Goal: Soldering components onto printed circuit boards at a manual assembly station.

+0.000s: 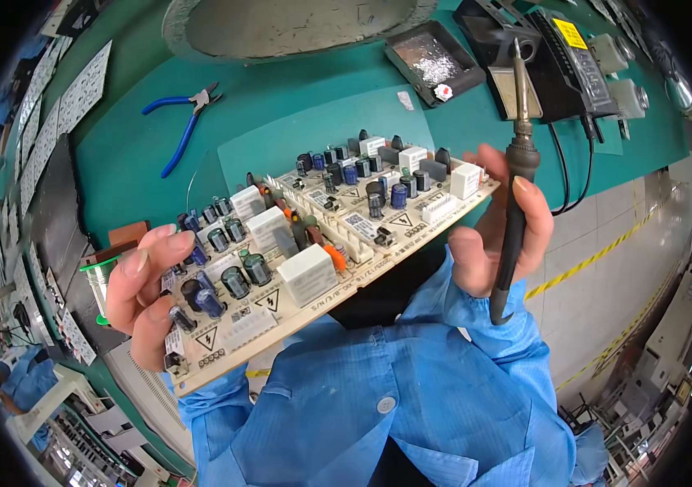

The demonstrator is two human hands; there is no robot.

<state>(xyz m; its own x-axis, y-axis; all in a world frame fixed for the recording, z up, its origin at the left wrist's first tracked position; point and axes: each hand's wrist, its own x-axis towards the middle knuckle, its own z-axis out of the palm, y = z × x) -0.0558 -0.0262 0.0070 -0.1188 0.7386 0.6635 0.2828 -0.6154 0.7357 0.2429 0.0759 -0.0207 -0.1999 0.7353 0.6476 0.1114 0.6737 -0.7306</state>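
Note:
A cream circuit board panel (374, 266), crowded with blue and black capacitors and white box-shaped parts, is raised and tilted above the table. Its left end is gripped by my left hand (144, 296), fingers curled over the edge. My right hand (508, 231) is closed around the dark handle of a soldering iron (511, 211), its metal tip pointing up and away from me. Some fingers of that hand come close to the board's right end; whether they touch it is hard to see. Beside my left hand stands a spool of solder wire (101, 284) with green rims.
Blue-handled cutters (188, 126) lie on the green mat (265, 97). Farther right are a dark tray (435, 61) with solder scraps and a black soldering station (577, 69) with a cable. A large round-edged grey object (297, 28) sits at the back. Board sheets (86, 81) line the left.

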